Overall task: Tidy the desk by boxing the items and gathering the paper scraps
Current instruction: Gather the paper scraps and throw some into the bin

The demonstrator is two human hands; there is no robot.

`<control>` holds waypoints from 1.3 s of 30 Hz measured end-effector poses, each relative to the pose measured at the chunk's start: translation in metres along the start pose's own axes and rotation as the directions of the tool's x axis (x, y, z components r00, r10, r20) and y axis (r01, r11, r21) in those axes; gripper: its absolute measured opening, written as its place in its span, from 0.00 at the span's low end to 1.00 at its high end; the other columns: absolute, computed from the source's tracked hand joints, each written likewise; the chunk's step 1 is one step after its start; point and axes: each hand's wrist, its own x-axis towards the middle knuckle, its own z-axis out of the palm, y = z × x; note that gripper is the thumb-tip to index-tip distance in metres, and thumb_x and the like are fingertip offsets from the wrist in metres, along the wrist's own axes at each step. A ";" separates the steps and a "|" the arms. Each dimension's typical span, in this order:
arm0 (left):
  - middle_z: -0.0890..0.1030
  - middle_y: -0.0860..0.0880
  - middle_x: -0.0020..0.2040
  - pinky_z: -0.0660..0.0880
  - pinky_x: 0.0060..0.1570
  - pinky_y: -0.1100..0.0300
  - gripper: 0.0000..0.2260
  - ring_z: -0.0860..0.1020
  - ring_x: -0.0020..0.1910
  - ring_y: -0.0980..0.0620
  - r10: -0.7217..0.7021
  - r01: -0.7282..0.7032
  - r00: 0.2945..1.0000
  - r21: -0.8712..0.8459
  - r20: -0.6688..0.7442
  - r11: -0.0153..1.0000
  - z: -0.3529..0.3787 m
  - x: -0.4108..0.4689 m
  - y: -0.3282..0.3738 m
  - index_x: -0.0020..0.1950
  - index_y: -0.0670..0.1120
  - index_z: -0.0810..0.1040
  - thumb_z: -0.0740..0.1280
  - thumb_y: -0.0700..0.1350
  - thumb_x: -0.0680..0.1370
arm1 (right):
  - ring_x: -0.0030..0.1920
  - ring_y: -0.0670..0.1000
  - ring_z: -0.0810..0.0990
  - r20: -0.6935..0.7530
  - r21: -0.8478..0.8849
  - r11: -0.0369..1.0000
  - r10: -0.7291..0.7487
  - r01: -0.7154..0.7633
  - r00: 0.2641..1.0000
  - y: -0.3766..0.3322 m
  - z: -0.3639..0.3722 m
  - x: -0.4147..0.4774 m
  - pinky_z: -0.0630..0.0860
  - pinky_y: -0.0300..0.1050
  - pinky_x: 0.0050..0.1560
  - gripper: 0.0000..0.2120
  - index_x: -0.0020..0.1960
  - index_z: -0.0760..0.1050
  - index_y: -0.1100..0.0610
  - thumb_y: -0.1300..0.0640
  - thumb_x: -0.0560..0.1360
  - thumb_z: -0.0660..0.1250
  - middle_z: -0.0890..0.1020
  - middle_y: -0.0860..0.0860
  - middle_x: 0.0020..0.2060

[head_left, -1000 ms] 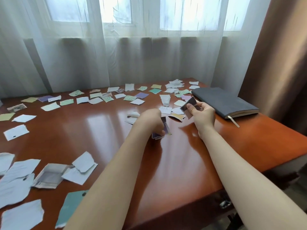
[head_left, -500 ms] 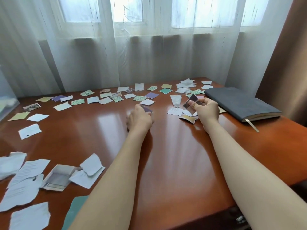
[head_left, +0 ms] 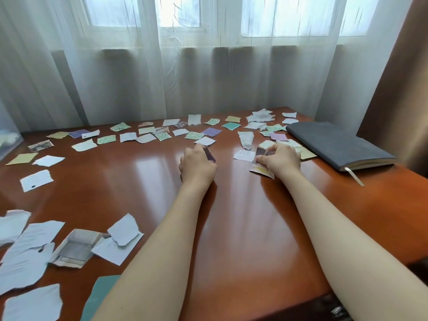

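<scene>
Both hands sit curled on paper, seemingly to stack it: the left hand (head_left: 196,166) grips a dark purple scrap (head_left: 210,155) at the middle of the desk (head_left: 231,228), the right hand (head_left: 281,159) pinches brownish scraps (head_left: 261,152) near the notebook (head_left: 340,144), with loose scraps (head_left: 148,138) scattered beyond.

Desk (head_left: 243,228): glossy red-brown, torn scraps (head_left: 36,180) strewn across.
L hand (head_left: 196,166): grips purple scrap (head_left: 209,155), mid-desk.
R hand (head_left: 281,159): pinches dark scraps (head_left: 261,152).
Notebook (head_left: 338,144): grey, closed, far rt.
Paper box (head_left: 75,247): open, near lt.
</scene>
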 end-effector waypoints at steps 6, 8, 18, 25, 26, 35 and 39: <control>0.67 0.48 0.51 0.60 0.40 0.73 0.15 0.70 0.47 0.51 0.071 -0.084 0.996 -0.267 -0.059 0.960 0.003 -0.003 0.003 0.58 0.42 0.76 0.64 0.32 0.73 | 0.62 0.56 0.74 -0.034 0.053 0.998 -0.031 0.033 0.999 -0.007 -0.009 -0.008 0.70 0.45 0.57 0.18 0.58 0.77 0.58 0.57 0.70 0.74 0.79 0.55 0.59; 0.68 0.49 0.52 0.59 0.40 0.75 0.15 0.68 0.46 0.53 0.095 -0.109 0.994 -0.317 -0.060 0.942 0.005 -0.002 0.005 0.59 0.41 0.76 0.65 0.32 0.74 | 0.61 0.54 0.75 -0.060 0.113 0.992 -0.041 0.048 0.997 -0.008 -0.012 -0.010 0.70 0.41 0.54 0.17 0.58 0.77 0.58 0.61 0.69 0.74 0.79 0.55 0.59; 0.75 0.50 0.49 0.67 0.44 0.67 0.16 0.73 0.47 0.52 0.108 -0.092 0.994 -0.443 0.010 0.892 0.010 0.000 0.003 0.58 0.43 0.76 0.67 0.31 0.72 | 0.56 0.56 0.78 -0.048 0.662 0.749 0.082 -0.029 0.995 -0.014 -0.028 -0.010 0.77 0.51 0.57 0.13 0.46 0.73 0.54 0.68 0.69 0.72 0.78 0.54 0.54; 0.74 0.49 0.49 0.75 0.53 0.58 0.18 0.73 0.48 0.49 0.030 -0.003 0.999 -0.555 0.041 0.832 0.007 0.000 0.004 0.61 0.44 0.74 0.66 0.31 0.73 | 0.48 0.55 0.76 0.356 0.399 0.911 -0.051 -0.103 0.933 -0.009 -0.038 -0.016 0.77 0.47 0.49 0.15 0.51 0.75 0.57 0.70 0.69 0.72 0.76 0.56 0.48; 0.74 0.49 0.50 0.75 0.55 0.56 0.19 0.73 0.49 0.49 0.016 0.014 0.999 -0.568 0.048 0.823 0.007 0.000 0.004 0.62 0.44 0.73 0.67 0.31 0.73 | 0.50 0.54 0.75 0.334 0.320 0.944 -0.031 -0.082 0.942 -0.009 -0.038 -0.016 0.76 0.47 0.51 0.15 0.51 0.76 0.56 0.69 0.68 0.73 0.76 0.55 0.48; 0.73 0.45 0.55 0.75 0.54 0.57 0.25 0.74 0.51 0.49 -0.057 0.107 0.994 -0.757 0.093 0.645 0.005 0.002 0.014 0.69 0.43 0.66 0.67 0.31 0.74 | 0.63 0.55 0.70 0.352 -0.045 0.999 -0.006 0.024 0.936 -0.006 -0.039 -0.020 0.69 0.44 0.57 0.25 0.64 0.72 0.56 0.56 0.70 0.74 0.74 0.54 0.60; 0.76 0.43 0.59 0.73 0.50 0.63 0.25 0.75 0.53 0.49 0.109 -0.034 0.991 -0.647 0.076 0.761 0.007 -0.002 0.017 0.68 0.44 0.68 0.68 0.31 0.73 | 0.61 0.56 0.73 0.387 -0.124 0.992 0.015 0.037 0.922 -0.006 -0.040 -0.020 0.71 0.46 0.60 0.22 0.62 0.75 0.59 0.55 0.70 0.73 0.77 0.56 0.59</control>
